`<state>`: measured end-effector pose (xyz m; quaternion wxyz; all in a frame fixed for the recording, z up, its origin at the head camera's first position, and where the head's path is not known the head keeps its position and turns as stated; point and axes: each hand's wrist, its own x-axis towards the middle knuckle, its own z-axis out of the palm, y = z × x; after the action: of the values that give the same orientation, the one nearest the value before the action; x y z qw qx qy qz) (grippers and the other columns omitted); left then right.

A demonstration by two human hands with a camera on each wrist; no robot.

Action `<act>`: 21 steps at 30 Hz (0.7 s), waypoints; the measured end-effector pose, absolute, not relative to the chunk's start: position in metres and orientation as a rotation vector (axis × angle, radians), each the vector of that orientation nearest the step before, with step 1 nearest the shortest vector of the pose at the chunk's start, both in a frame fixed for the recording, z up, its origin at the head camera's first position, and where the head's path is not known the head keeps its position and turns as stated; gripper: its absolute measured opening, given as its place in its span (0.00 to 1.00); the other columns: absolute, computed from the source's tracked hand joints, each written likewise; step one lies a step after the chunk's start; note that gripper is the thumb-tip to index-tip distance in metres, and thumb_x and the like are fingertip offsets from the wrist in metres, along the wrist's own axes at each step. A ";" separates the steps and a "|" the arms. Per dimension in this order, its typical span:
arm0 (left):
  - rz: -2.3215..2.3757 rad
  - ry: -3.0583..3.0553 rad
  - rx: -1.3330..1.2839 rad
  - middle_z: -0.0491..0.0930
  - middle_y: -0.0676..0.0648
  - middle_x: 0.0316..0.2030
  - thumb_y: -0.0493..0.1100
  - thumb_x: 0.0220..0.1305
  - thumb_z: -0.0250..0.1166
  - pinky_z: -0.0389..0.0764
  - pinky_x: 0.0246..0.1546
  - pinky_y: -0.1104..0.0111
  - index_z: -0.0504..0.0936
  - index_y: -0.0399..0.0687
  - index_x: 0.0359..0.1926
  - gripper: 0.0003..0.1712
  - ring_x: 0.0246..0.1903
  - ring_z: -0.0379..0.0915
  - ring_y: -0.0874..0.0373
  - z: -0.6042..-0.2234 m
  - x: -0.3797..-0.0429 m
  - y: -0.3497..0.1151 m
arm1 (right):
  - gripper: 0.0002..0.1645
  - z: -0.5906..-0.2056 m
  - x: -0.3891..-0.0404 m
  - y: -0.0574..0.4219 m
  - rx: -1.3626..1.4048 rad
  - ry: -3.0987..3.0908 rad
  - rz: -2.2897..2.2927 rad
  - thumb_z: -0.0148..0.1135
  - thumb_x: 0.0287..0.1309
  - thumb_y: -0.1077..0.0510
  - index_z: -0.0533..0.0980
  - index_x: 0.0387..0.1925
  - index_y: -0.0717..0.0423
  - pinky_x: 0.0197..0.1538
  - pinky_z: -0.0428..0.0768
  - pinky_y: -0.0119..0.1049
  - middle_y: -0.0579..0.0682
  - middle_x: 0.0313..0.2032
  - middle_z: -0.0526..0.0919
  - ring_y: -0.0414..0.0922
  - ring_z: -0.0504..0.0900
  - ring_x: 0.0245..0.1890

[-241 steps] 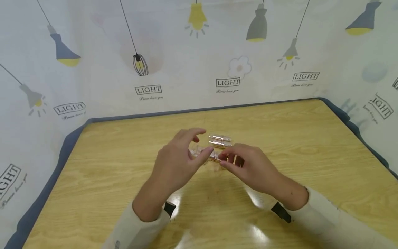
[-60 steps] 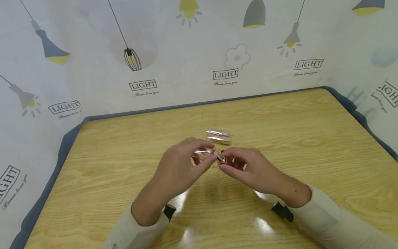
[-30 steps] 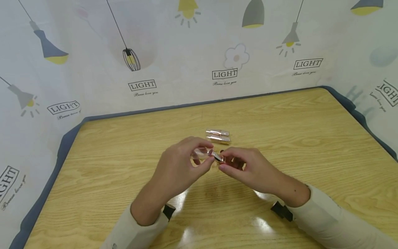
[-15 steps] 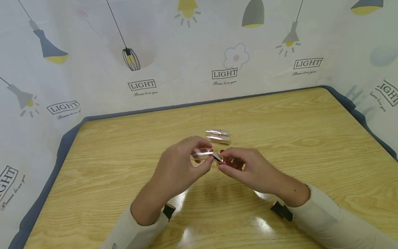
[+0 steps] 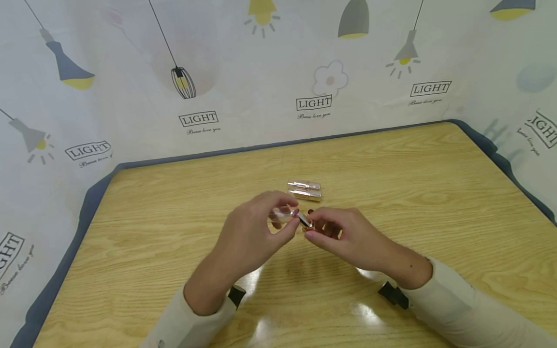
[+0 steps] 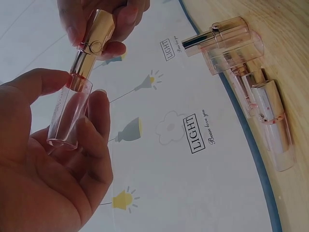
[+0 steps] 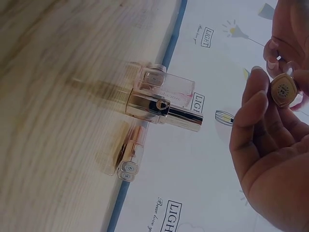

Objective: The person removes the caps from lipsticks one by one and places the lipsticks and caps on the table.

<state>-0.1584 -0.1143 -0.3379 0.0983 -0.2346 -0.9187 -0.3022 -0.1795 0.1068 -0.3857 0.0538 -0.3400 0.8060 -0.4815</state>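
Observation:
My left hand [image 5: 248, 237] holds a clear lipstick cap [image 6: 62, 121] between thumb and fingers. With thumb and fingertips, my right hand [image 5: 357, 237] grips the gold base of a lipstick tube [image 6: 102, 25], whose shiny inner sleeve points toward the cap. The sleeve's end sits at the cap's mouth and seems to reach just inside it; the two are at an angle in the head view. In the right wrist view, the base's flat end [image 7: 284, 91] with a round label shows between the fingers. Both hands are above the table.
Two capped lipsticks [image 5: 304, 190] lie side by side behind the hands on the wooden table [image 5: 174, 193]. The wrist views show an uncapped gold lipstick tube [image 7: 145, 106] and a loose clear cap [image 7: 176, 89] on the table. A printed cloth [image 5: 256, 87] surrounds the table.
Eight seconds ago my left fingers were spread beside a lipstick; now they hold the clear cap against the tube's sleeve. Over the last second, the cap and tube shift only slightly.

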 end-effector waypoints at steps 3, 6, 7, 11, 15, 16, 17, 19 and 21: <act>-0.893 -2.727 -0.687 0.85 0.56 0.42 0.45 0.64 0.69 0.78 0.31 0.76 0.84 0.54 0.50 0.13 0.31 0.80 0.67 -0.338 -0.158 -0.114 | 0.09 -0.386 -0.179 0.106 -1.032 2.445 -1.459 0.64 0.66 0.57 0.81 0.47 0.51 0.30 0.81 0.31 0.46 0.31 0.85 0.35 0.80 0.27; -0.892 -2.726 -0.689 0.85 0.57 0.41 0.45 0.64 0.68 0.77 0.29 0.76 0.84 0.54 0.50 0.13 0.30 0.78 0.68 -0.338 -0.158 -0.114 | 0.09 -0.386 -0.179 0.106 -1.031 2.452 -1.451 0.64 0.66 0.57 0.81 0.47 0.51 0.30 0.81 0.31 0.46 0.30 0.85 0.35 0.80 0.27; -0.894 -2.723 -0.691 0.85 0.57 0.41 0.45 0.64 0.68 0.77 0.29 0.76 0.85 0.54 0.50 0.13 0.29 0.78 0.68 -0.338 -0.158 -0.114 | 0.09 -0.386 -0.179 0.106 -1.030 2.453 -1.450 0.64 0.66 0.57 0.81 0.47 0.51 0.30 0.81 0.31 0.46 0.30 0.85 0.35 0.80 0.27; -0.889 -2.718 -0.697 0.85 0.57 0.40 0.45 0.64 0.68 0.77 0.28 0.77 0.85 0.54 0.49 0.12 0.29 0.78 0.69 -0.339 -0.158 -0.114 | 0.09 -0.386 -0.179 0.106 -1.031 2.453 -1.451 0.64 0.66 0.57 0.81 0.47 0.51 0.30 0.81 0.31 0.45 0.30 0.85 0.35 0.80 0.27; -0.885 -2.732 -0.690 0.84 0.57 0.40 0.46 0.65 0.67 0.77 0.29 0.76 0.84 0.54 0.48 0.11 0.29 0.78 0.69 -0.339 -0.158 -0.113 | 0.09 -0.386 -0.179 0.106 -1.034 2.450 -1.452 0.64 0.66 0.57 0.81 0.47 0.51 0.30 0.81 0.31 0.45 0.31 0.85 0.35 0.80 0.27; -0.885 -2.735 -0.689 0.84 0.57 0.40 0.46 0.65 0.67 0.77 0.28 0.76 0.84 0.54 0.48 0.11 0.29 0.78 0.69 -0.339 -0.158 -0.113 | 0.09 -0.386 -0.179 0.106 -1.035 2.451 -1.450 0.64 0.66 0.57 0.81 0.47 0.51 0.30 0.81 0.31 0.45 0.31 0.85 0.35 0.80 0.27; -0.886 -2.738 -0.688 0.84 0.57 0.40 0.46 0.65 0.67 0.77 0.28 0.76 0.84 0.54 0.48 0.11 0.29 0.78 0.68 -0.339 -0.158 -0.113 | 0.09 -0.386 -0.179 0.106 -1.036 2.452 -1.449 0.64 0.66 0.57 0.81 0.47 0.51 0.30 0.81 0.31 0.45 0.31 0.85 0.35 0.80 0.27; -0.888 -2.736 -0.691 0.84 0.57 0.41 0.46 0.65 0.66 0.77 0.28 0.76 0.84 0.54 0.49 0.12 0.29 0.78 0.68 -0.339 -0.158 -0.113 | 0.09 -0.387 -0.179 0.106 -1.037 2.455 -1.445 0.64 0.66 0.57 0.81 0.47 0.50 0.30 0.81 0.31 0.43 0.31 0.85 0.34 0.80 0.27; -0.891 -2.727 -0.698 0.85 0.56 0.41 0.46 0.66 0.66 0.77 0.28 0.76 0.84 0.55 0.49 0.12 0.28 0.78 0.67 -0.339 -0.158 -0.113 | 0.09 -0.387 -0.180 0.106 -1.039 2.459 -1.443 0.64 0.66 0.57 0.81 0.47 0.50 0.30 0.81 0.31 0.42 0.31 0.85 0.34 0.80 0.27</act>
<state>-0.1579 -0.1132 -0.3385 0.0945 -0.2354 -0.9194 -0.3004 -0.1796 0.1057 -0.3866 0.0537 -0.3419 0.8091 -0.4749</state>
